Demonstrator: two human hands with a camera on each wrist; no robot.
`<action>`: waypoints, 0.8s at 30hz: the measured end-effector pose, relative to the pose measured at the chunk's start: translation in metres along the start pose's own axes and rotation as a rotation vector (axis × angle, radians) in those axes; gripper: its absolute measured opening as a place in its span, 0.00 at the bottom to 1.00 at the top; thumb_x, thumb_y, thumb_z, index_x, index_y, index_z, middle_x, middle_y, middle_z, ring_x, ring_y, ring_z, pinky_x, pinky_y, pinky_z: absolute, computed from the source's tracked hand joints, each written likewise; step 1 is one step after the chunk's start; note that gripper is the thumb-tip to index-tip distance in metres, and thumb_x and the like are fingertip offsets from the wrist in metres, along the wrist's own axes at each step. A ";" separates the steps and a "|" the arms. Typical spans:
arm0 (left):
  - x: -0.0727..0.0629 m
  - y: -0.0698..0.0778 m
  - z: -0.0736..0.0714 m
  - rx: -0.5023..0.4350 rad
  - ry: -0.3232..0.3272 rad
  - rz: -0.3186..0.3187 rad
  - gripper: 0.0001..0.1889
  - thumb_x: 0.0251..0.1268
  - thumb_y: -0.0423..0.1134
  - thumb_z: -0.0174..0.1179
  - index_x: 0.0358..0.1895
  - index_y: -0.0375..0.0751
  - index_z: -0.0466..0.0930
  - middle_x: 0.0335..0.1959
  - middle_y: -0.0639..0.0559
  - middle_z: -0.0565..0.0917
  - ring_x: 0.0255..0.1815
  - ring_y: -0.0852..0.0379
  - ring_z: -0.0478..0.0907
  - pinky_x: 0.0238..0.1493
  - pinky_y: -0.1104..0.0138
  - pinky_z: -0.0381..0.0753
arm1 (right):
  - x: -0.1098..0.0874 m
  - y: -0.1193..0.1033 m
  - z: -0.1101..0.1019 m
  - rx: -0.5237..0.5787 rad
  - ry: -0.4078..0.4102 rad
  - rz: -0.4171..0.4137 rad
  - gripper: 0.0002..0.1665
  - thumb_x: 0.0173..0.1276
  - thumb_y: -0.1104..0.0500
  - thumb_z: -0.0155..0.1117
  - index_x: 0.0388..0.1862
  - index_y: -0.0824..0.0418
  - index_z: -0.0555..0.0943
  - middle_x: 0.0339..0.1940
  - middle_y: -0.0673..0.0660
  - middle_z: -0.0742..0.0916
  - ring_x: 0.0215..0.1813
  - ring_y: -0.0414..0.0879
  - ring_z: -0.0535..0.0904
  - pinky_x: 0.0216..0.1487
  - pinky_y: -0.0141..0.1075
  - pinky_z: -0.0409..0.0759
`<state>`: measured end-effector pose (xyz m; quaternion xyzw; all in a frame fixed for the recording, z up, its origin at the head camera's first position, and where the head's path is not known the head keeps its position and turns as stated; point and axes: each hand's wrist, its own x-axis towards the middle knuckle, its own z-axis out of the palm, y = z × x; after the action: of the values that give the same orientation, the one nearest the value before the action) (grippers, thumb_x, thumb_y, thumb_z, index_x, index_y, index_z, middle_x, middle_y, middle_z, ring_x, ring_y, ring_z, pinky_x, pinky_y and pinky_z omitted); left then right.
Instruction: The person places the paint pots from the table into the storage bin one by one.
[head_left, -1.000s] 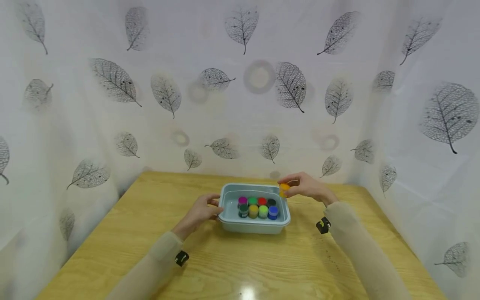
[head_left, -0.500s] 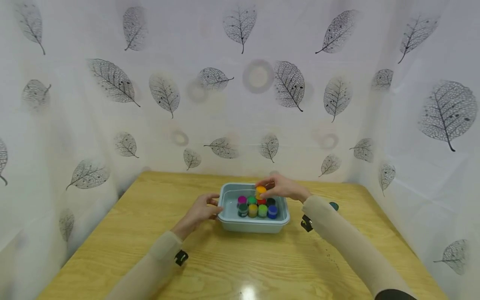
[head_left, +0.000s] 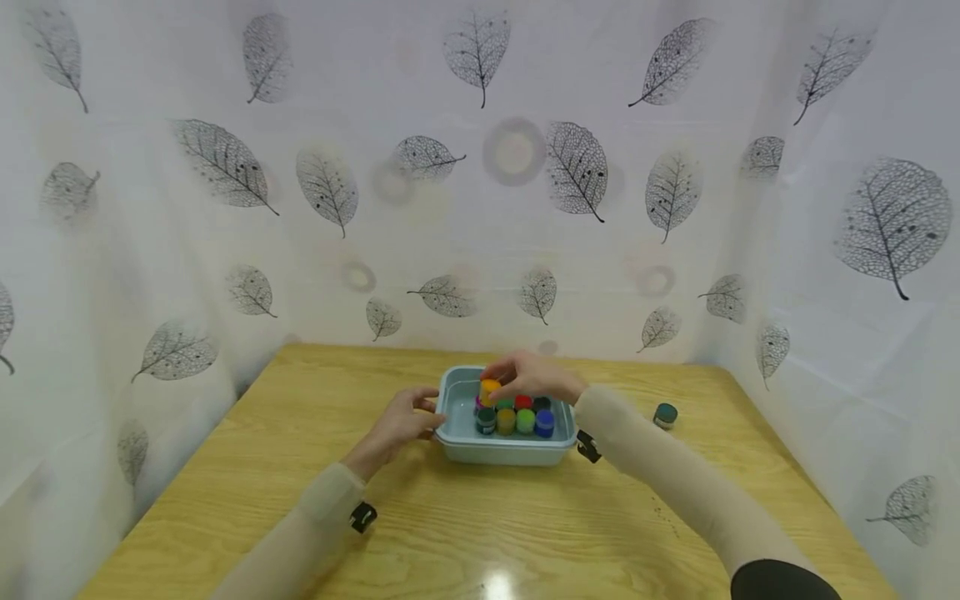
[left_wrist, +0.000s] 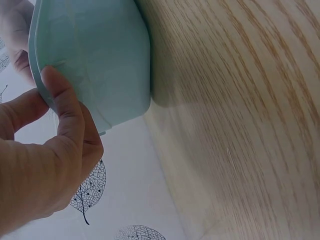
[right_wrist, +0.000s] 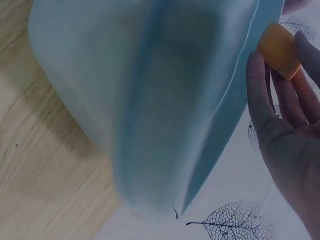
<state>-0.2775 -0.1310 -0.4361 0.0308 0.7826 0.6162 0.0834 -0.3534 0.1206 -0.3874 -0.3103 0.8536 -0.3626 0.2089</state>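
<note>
A pale blue plastic tub (head_left: 504,455) sits on the table. My left hand (head_left: 400,421) pinches its left rim; the left wrist view shows the thumb and fingers (left_wrist: 65,100) on either side of that edge. Over the tub's back left part, my right hand (head_left: 531,375) holds a small orange paint jar (right_wrist: 277,47) between thumb and fingers. Below it stand two rows of paint jars, among them a dark green jar (head_left: 486,421), a yellow jar (head_left: 506,422), a light green jar (head_left: 525,422) and a blue jar (head_left: 544,424). The held jar and hand partly hide the back row.
A single dark teal jar (head_left: 664,416) stands on the wooden table (head_left: 420,517), right of the tub and beyond my right sleeve (head_left: 660,467). A white curtain (head_left: 480,233) with leaf prints hangs behind the table and along both sides.
My right hand has carried the orange jar leftward from the tub's right edge to above its back left. The teal jar on the table has come into view. My left hand stays put.
</note>
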 end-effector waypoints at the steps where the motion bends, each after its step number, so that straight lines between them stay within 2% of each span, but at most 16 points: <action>1: 0.000 0.000 0.000 0.001 0.000 0.000 0.27 0.61 0.24 0.62 0.65 0.29 0.70 0.45 0.37 0.76 0.37 0.46 0.82 0.35 0.61 0.88 | 0.001 0.000 0.003 -0.002 0.005 0.000 0.30 0.63 0.55 0.72 0.63 0.62 0.78 0.58 0.54 0.85 0.55 0.46 0.82 0.59 0.39 0.82; 12: -0.001 0.000 0.001 0.009 0.012 -0.011 0.26 0.61 0.23 0.62 0.64 0.29 0.71 0.43 0.38 0.76 0.32 0.52 0.80 0.38 0.55 0.88 | 0.011 0.009 0.036 0.017 0.052 -0.045 0.29 0.63 0.58 0.71 0.61 0.66 0.78 0.56 0.57 0.86 0.56 0.48 0.82 0.61 0.43 0.80; 18: -0.002 0.001 0.000 0.024 0.005 -0.008 0.27 0.62 0.25 0.62 0.65 0.29 0.70 0.44 0.37 0.76 0.33 0.51 0.81 0.39 0.54 0.88 | 0.017 0.008 0.050 -0.013 0.115 -0.047 0.27 0.61 0.57 0.73 0.58 0.65 0.80 0.53 0.57 0.87 0.52 0.47 0.83 0.58 0.42 0.82; 24: -0.002 0.000 0.000 0.013 -0.007 -0.003 0.28 0.62 0.25 0.62 0.66 0.29 0.69 0.45 0.37 0.76 0.33 0.52 0.81 0.41 0.54 0.88 | 0.024 0.007 0.057 -0.043 0.134 -0.080 0.27 0.61 0.60 0.73 0.59 0.65 0.80 0.54 0.58 0.86 0.51 0.48 0.83 0.56 0.40 0.83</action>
<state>-0.2756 -0.1314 -0.4355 0.0323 0.7862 0.6109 0.0872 -0.3399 0.0804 -0.4327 -0.3237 0.8601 -0.3723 0.1301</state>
